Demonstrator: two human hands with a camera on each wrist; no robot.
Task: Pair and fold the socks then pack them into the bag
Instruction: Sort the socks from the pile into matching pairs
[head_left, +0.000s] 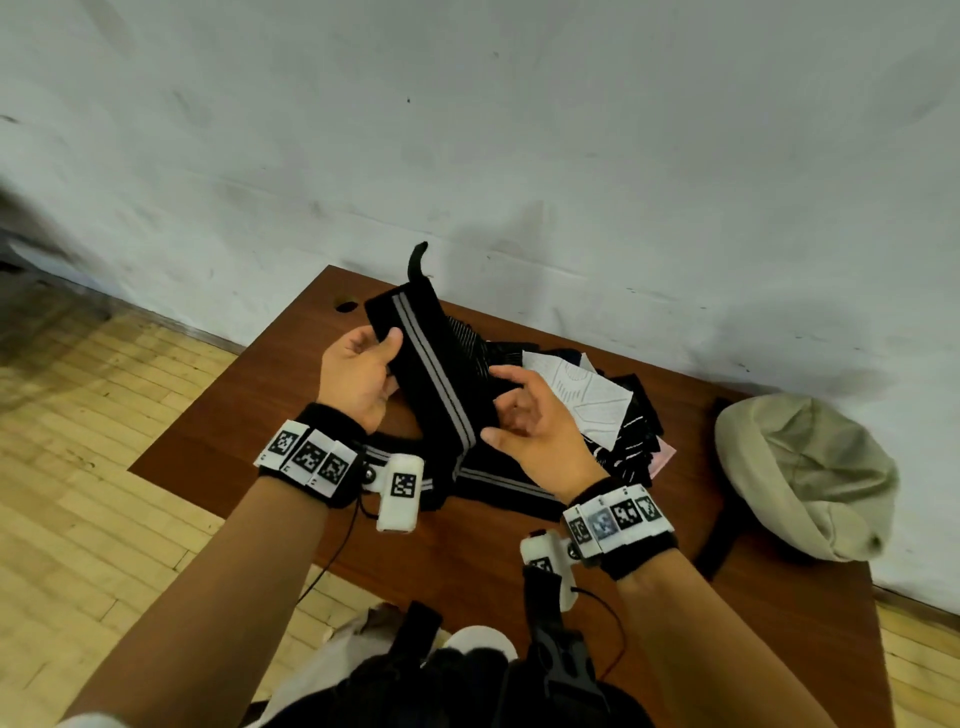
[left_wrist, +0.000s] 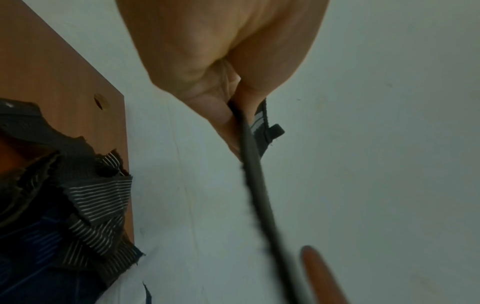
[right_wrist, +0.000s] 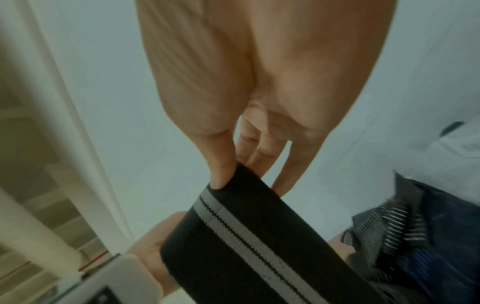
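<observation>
A plain indoor room, likely a home or a bare recording space: scuffed white wall (head_left: 519, 130), light wooden plank floor (head_left: 104, 441), and 1 brown wooden table (head_left: 249, 415) against the wall.

Both hands, left hand (head_left: 358, 379) and right hand (head_left: 530, 431), are pinching a black grey-striped sock (head_left: 436, 374) above the brown wooden bench (head_left: 249, 431).

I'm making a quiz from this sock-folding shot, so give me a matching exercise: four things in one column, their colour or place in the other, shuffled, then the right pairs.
Things:
1. bag
2. sock in both hands
3. table
4. white sock

Descriptions:
A. reddish-brown wood
B. black with grey stripes, held up
C. beige, at the table's right edge
D. lying on the dark sock pile

Pairs: 1-C, 2-B, 3-A, 4-D
</observation>
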